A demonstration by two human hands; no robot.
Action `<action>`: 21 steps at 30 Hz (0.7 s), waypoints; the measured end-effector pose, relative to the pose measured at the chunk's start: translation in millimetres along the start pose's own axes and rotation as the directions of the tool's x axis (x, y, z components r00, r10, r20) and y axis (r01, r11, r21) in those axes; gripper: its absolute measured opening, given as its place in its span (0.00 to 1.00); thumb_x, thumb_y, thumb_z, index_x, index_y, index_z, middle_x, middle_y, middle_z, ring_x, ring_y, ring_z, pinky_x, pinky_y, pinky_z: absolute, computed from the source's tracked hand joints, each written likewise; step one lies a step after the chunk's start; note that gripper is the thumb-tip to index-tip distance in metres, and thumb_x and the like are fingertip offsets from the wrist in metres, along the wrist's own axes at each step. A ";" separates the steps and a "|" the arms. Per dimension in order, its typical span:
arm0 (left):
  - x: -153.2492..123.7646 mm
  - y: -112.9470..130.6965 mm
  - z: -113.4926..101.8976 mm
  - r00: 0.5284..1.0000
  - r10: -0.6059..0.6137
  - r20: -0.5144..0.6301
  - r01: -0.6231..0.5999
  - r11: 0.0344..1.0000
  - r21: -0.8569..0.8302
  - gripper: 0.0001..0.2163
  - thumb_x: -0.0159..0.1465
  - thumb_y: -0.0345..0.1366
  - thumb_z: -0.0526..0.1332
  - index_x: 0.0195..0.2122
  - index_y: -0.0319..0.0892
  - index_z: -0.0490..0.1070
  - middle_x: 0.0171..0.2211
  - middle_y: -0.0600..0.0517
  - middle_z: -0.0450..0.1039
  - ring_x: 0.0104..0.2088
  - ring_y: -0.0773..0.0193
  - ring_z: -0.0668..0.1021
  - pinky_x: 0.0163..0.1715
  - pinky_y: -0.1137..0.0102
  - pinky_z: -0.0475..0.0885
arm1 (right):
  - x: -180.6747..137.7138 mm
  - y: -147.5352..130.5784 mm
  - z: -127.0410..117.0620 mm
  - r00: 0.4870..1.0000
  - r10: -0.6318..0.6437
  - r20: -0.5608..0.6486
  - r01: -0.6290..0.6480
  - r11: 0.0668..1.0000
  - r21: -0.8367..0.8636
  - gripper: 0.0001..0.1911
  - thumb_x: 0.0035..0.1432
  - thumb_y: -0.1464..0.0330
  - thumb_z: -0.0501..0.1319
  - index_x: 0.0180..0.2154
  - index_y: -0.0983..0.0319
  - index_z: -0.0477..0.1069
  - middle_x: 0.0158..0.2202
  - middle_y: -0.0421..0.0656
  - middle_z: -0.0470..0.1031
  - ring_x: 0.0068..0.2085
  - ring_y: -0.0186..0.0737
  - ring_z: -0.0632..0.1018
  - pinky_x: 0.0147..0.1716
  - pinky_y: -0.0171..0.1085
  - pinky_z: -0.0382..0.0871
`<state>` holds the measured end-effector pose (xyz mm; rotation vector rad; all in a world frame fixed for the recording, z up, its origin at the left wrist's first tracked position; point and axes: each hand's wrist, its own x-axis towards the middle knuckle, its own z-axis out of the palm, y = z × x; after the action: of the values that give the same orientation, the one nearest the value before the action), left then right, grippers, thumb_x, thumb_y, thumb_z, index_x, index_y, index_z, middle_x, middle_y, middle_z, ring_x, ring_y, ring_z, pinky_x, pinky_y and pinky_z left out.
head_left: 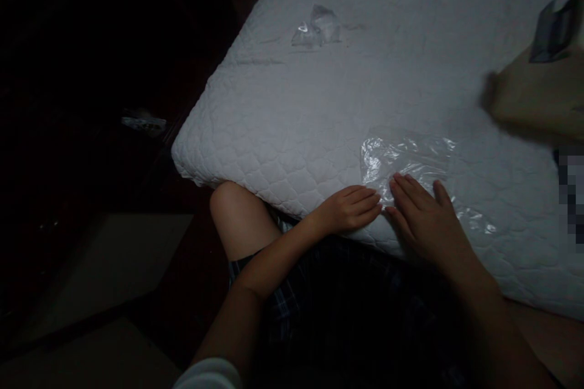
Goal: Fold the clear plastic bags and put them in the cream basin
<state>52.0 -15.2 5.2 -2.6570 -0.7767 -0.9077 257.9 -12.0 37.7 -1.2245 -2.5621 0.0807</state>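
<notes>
While seated at the near edge of the white quilted mattress (296,121), working on a thin, clear, crinkled plastic sheet (410,155) lying flat on the bed, close to that edge. Right hand (426,222) palm down on the sheet's near part, fingers stretched out and slightly spread, pointing toward 11 o'clock, pinching nothing. Left hand (351,209) palm down at 9 o'clock from the right one, fingers pressed together, tips touching the sheet's near left corner and almost meeting the right fingertips. Looks like a smoothing or flattening step, still in progress: wrinkles and glare remaining across the far half of the sheet, toward 12 o'clock.

Calls for light, even pressure and one hand kept as an anchor, since film this thin probably slides and bunches on quilted cloth.

Further off, at 11 o'clock, a second, smaller crumpled piece of clear plastic (319,29), well apart from the hands. At 2 o'clock, a blurred tan boxy shape (538,100) with a dark grey object (554,30) beyond it; hard to tell what either is. Below the edge, at 7 o'clock, a bare knee (232,213) and dark plaid shorts (283,310).
</notes>
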 end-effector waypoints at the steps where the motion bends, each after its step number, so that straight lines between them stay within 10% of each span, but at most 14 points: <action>1: -0.1 0.0 0.1 1.000 -0.001 0.001 0.001 1.000 -0.005 0.05 0.66 0.30 0.58 0.40 0.38 0.72 0.42 0.46 0.78 0.47 0.61 0.78 0.46 0.63 0.78 | -0.2 0.1 0.5 1.000 0.007 0.003 -0.007 1.000 0.005 0.27 0.67 0.61 0.45 0.63 0.67 0.57 0.61 0.57 0.63 0.63 0.54 0.63 0.61 0.60 0.47; 21: -3.5 1.2 -3.4 0.994 -0.082 0.067 0.088 0.992 -0.089 0.13 0.64 0.36 0.54 0.47 0.38 0.71 0.49 0.43 0.73 0.53 0.55 0.74 0.49 0.58 0.74 | -16.8 41.0 -23.3 0.941 0.225 -0.254 -0.195 0.971 0.136 0.17 0.63 0.63 0.53 0.46 0.65 0.73 0.45 0.52 0.76 0.46 0.49 0.76 0.49 0.49 0.67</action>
<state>48.7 -19.0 5.6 -2.7628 -0.8894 -0.9051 305.4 -0.7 48.6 -1.3619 -2.1626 0.0933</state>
